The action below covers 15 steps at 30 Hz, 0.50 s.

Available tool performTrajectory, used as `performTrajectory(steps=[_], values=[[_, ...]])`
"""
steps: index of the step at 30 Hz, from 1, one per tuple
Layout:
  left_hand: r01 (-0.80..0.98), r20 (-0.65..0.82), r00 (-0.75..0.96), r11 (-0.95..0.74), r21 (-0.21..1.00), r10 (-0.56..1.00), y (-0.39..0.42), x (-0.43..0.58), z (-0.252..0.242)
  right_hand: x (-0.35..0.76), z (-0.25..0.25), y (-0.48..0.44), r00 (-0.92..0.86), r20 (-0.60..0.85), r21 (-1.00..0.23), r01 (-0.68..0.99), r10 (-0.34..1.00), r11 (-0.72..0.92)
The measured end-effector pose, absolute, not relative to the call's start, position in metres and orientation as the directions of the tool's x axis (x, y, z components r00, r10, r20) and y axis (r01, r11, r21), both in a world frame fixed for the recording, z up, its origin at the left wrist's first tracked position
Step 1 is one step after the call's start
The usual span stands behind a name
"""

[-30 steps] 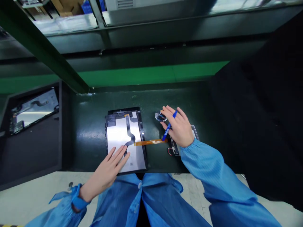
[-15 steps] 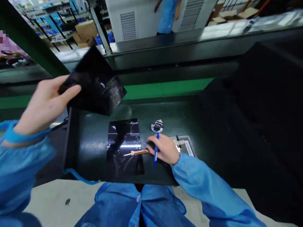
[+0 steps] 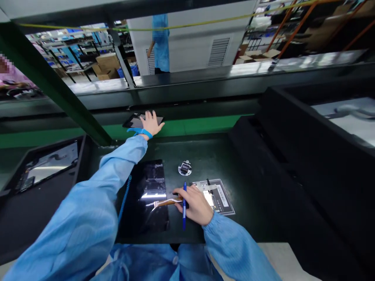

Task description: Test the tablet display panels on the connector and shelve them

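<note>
My left hand (image 3: 151, 123) reaches to the back with its fingers spread, lying over a dark flat panel (image 3: 135, 122); I cannot tell whether it presses on it. My right hand (image 3: 195, 203) has a blue pen (image 3: 184, 212) tucked between its fingers. Its fingertips meet the end of an orange-brown flex cable (image 3: 166, 202), which lies across a glossy black screen panel (image 3: 150, 179) on the table. Beside that hand lies a printed card or plate (image 3: 224, 195) with a white label, partly hidden. A small round silver part (image 3: 184, 168) sits behind the hand.
A black foam-like tray (image 3: 38, 207) holding a device part stands at the left. Large black trays (image 3: 307, 168) are stacked at the right. A green post (image 3: 55, 82) rises at the left back. My wrist strap's coiled blue cord (image 3: 125, 199) hangs beside the screen. Another person stands beyond.
My left hand has moved right and away from me, from holding the dark panel up to lying spread over a panel at the back. My right hand stays by the cable with the pen.
</note>
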<state>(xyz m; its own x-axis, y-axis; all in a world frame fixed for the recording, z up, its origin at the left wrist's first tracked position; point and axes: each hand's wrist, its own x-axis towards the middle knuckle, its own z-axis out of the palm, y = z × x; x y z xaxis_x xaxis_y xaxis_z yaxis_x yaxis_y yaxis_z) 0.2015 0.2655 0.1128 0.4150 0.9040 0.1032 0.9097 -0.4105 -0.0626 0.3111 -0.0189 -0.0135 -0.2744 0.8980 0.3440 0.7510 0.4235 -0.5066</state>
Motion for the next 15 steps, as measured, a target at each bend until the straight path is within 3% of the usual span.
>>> performTrajectory(steps=[4, 8, 11, 15], values=[[0.808, -0.083, 0.58, -0.586, -0.063, 0.81, 0.193, 0.155, 0.11, 0.317, -0.006, -0.023, -0.196, 0.345, -0.654, 0.652, 0.918, 0.385], [0.696, -0.333, 0.678, -0.718, 0.003, 0.656, 0.072, 0.085, 0.079, 0.324, 0.009, -0.027, -0.063, 0.291, -0.908, 0.297, 0.955, 0.296], [0.641, -0.303, 0.73, -0.767, -0.005, 0.612, 0.0, 0.05, 0.045, 0.328, 0.016, -0.028, -0.042, 0.23, -0.971, 0.049, 0.972, 0.232], [0.645, -0.11, 0.753, -0.761, -0.07, 0.649, -0.046, 0.017, 0.013, 0.331, 0.018, -0.025, -0.004, 0.22, -0.975, -0.047, 0.976, 0.219]])
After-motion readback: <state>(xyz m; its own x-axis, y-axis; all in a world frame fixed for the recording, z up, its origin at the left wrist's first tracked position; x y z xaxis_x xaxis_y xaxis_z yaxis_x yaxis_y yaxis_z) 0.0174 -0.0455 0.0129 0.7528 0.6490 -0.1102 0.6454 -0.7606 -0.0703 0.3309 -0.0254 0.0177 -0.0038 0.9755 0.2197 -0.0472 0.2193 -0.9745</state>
